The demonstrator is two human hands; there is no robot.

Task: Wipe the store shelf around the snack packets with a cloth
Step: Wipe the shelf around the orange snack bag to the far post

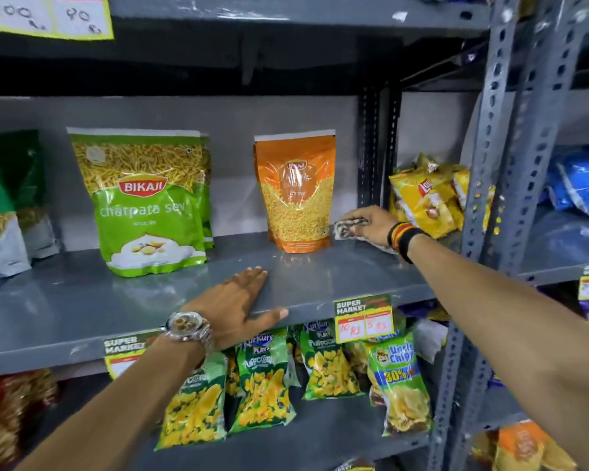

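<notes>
My right hand (368, 220) has its grip closed over a crumpled cloth (346, 229), pressing it flat on the shelf (320, 273), just right of the orange packet (295, 192) and near the yellow chip bags (425, 195). My left hand (238, 302) is spread flat with nothing in it, palm on the shelf's front edge, thumb hooked over the lip, likely bracing.

Cloth looks soft, limp, light and patterned; I'd guess it bunches easily, so a palm-down hold with fingers on top suits it. Part of it sticks out past the fingertips toward the orange packet.

Shelf is grey painted metal, smooth and slightly glossy, reflecting the packets; rigid, so I can lean on it.

The orange packet and the green packet (147, 202) are stand-up pouches of glossy plastic film, crinkly and light for their size. They probably tip or slide if nudged, so I'd wipe close to the orange base gently. If one needs shifting, I'd take it by the sealed top edge.
</notes>
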